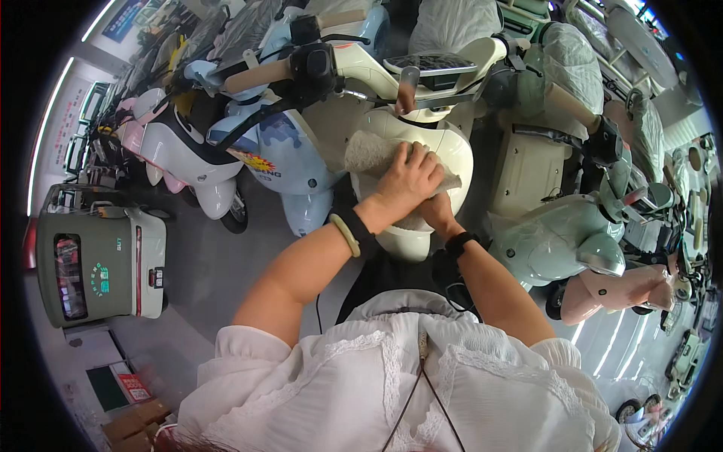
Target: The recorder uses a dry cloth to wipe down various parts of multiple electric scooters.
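Straight in front of me stands a cream electric scooter (458, 148), its rounded front panel facing me. A grey-beige towel (370, 153) is bunched over that panel. My left hand (408, 179) lies on top of the towel with its fingers curled over it. Just below and to the right, my right hand (439, 210) grips a lower fold of the same towel; its fingertips are partly hidden. The scooter's display (432, 63), under plastic film, sits above both hands. The cream front fender (404, 243) shows beneath them.
A light blue scooter (302, 164) and a white one (189, 152) stand to the left. Pale green (542, 240) and pink (615, 291) scooters are at right. A boxy green-and-white vehicle (101, 260) is far left. A black brake lever (254, 121) and handlebar grips jut out nearby.
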`<state>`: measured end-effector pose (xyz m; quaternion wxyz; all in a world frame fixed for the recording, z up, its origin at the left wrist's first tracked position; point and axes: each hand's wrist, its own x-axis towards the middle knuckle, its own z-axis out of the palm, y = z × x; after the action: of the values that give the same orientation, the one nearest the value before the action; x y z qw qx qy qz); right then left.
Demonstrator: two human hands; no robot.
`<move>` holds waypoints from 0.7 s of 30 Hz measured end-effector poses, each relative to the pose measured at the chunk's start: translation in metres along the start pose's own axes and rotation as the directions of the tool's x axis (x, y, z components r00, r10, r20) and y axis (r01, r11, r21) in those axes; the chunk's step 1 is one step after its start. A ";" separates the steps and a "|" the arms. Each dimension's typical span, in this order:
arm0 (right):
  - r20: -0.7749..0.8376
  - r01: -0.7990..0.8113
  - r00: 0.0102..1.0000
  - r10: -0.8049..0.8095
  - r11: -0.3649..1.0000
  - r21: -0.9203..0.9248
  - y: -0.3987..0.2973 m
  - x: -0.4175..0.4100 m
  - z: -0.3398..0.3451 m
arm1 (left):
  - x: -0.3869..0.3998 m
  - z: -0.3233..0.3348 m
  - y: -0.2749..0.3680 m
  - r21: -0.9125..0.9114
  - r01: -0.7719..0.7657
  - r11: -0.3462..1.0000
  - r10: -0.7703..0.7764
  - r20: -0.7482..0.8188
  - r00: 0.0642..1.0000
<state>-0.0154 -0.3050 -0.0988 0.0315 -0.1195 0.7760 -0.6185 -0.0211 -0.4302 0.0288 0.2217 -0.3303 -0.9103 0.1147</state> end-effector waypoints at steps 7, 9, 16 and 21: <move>-0.049 -0.216 0.976 0.214 0.976 -0.031 -0.051 -0.003 -0.017 | -0.019 -0.004 -0.051 -0.549 0.139 0.824 -0.121 0.068 0.990; 0.003 -0.097 0.995 0.102 0.961 -0.259 -0.097 -0.001 -0.029 | -0.033 0.005 -0.058 -0.791 0.291 0.539 -0.349 0.105 0.931; 0.169 0.446 0.872 -0.460 0.605 -0.660 -0.108 0.019 -0.017 | -0.079 0.054 -0.039 -0.875 0.400 -0.273 -0.559 0.483 0.674; 0.257 0.519 0.848 -0.463 0.630 -0.578 -0.105 0.034 -0.017 | -0.087 0.052 -0.031 -0.770 0.281 -0.573 -0.535 0.611 0.584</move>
<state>-0.0362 -0.3184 0.0099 -0.1475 -0.3554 0.8719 -0.3028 -0.0037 -0.5132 -0.0340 -0.0251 0.0793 -0.6314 -0.7710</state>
